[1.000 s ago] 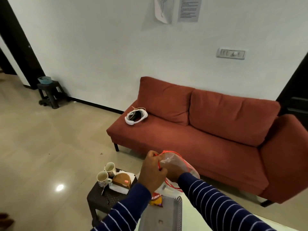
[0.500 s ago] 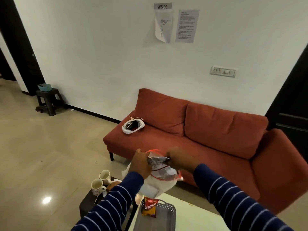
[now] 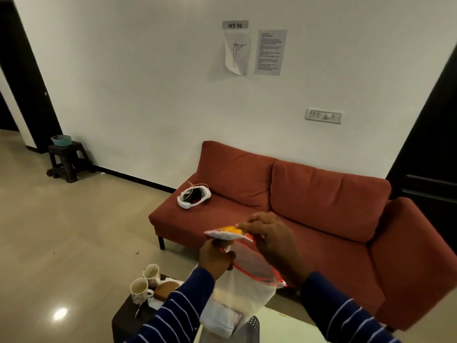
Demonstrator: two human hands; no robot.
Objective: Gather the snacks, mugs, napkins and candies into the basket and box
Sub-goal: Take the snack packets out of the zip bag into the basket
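Left hand (image 3: 215, 259): closed on the red-trimmed mouth of a clear plastic bag (image 3: 243, 290), held up in the air. Right hand (image 3: 272, 237): fingers pinched on a silver-and-yellow snack packet (image 3: 228, 233), held flat just above the bag mouth. Bag: hangs down, pale contents at its bottom, above a grey perforated basket (image 3: 253, 325) at the lower edge. Two mugs (image 3: 144, 284): upright, side by side on a small dark side table (image 3: 126, 318), next to a brown round item (image 3: 167, 289) and white napkins (image 3: 154, 303). Red sofa (image 3: 309, 214): behind, bearing a white headset (image 3: 194, 195).
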